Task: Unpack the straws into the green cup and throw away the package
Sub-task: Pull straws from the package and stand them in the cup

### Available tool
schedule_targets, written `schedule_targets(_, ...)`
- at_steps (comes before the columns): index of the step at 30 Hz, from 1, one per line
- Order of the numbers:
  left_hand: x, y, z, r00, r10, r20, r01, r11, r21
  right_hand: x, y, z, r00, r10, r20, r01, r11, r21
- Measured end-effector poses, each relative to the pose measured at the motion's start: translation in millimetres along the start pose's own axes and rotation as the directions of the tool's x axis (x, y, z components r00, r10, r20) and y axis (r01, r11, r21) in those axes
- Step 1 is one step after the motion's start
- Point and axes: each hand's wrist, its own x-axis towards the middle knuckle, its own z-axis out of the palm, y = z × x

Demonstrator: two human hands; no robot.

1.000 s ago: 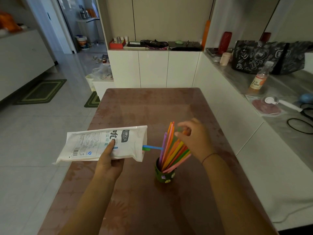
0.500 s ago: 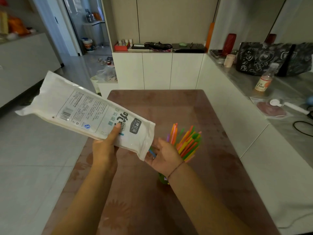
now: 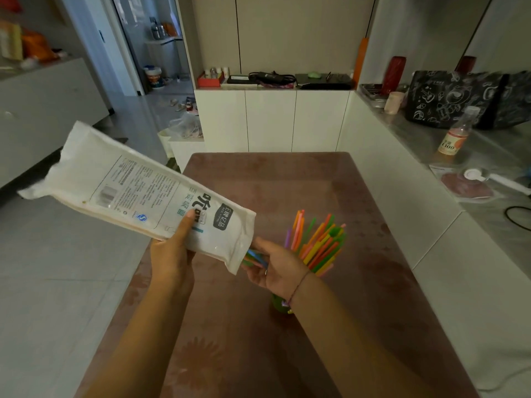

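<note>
The left hand (image 3: 172,259) grips the white package (image 3: 138,193) from below, thumb pressed on its printed face, holding it tilted over the brown table (image 3: 258,182) with its open mouth down. A few straws (image 3: 255,257) (blue, green, red) poke out onto the right hand (image 3: 275,268), which waits palm up with relaxed fingers. Behind that wrist the green cup (image 3: 278,305), mostly hidden, holds a fanned bunch of coloured straws (image 3: 319,242).

Since 1 second ago, your left hand (image 3: 172,259) has tipped the package (image 3: 138,191) so its open end slants down. Your right hand (image 3: 275,271) has left the cup straws (image 3: 319,242) and now lies palm-up under that opening, where several loose straws (image 3: 255,258) have slid out.
</note>
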Motion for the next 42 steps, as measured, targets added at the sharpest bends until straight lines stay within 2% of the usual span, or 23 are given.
schedule_targets(5, 7.1, -11.3, -15.4, 0.983, -0.176, -0.044, 0.164, 0.966, -0.198, 2.3, -0.7, -2.1, 0.979, -0.205, 0.021, 0.205, 0.957, -0.208)
schedule_targets(10, 10.0, -18.3, -22.5, 0.956, -0.291, -0.033, 0.274, 0.929, -0.248, 3.6, -19.7, -14.5, 0.914, -0.404, -0.03, 0.376, 0.875, -0.303)
schedule_targets(13, 11.2, -20.8, -24.2, 0.923, -0.378, -0.077, 0.334, 0.882, -0.332, -0.3, -38.6, -26.6, 0.874, -0.482, -0.057, 0.441, 0.839, -0.319)
schedule_targets(16, 10.4, -22.7, -22.0, 0.911, -0.4, -0.096, 0.337, 0.86, -0.383, -5.1, -53.0, -36.7, 0.831, -0.543, -0.117, 0.499, 0.822, -0.274)
schedule_targets(21, 3.8, -29.7, -10.3, 0.897, -0.434, -0.08, 0.367, 0.835, -0.411, -8.1, -51.0, -34.2, 0.85, -0.519, -0.088, 0.501, 0.849, -0.165)
schedule_targets(27, -1.2, -31.9, 4.7, 0.891, -0.454, -0.005, 0.417, 0.823, -0.387, -10.0, -46.8, -32.2, 0.862, -0.506, 0.028, 0.492, 0.823, -0.285)
schedule_targets(32, -4.1, -30.1, 11.1, 0.877, -0.479, 0.027, 0.458, 0.819, -0.346, -7.7, -50.0, -36.1, 0.856, -0.516, 0.026, 0.495, 0.805, -0.326)
schedule_targets(37, -1.3, -26.2, 7.8, 0.871, -0.489, -0.037, 0.441, 0.814, -0.379, -3.4, -61.1, -50.6, 0.822, -0.567, -0.055, 0.554, 0.818, -0.153)
schedule_targets(40, -3.2, -27.0, 10.3, 0.87, -0.492, -0.018, 0.45, 0.81, -0.376, -2.7, -62.4, -48.2, 0.834, -0.551, -0.029, 0.551, 0.834, 0.024)
schedule_targets(42, -5.8, -28.9, 13.8, 0.865, -0.502, -0.003, 0.464, 0.802, -0.376, -3.8, -59.6, -42.2, 0.841, -0.541, 0.012, 0.538, 0.839, 0.084)
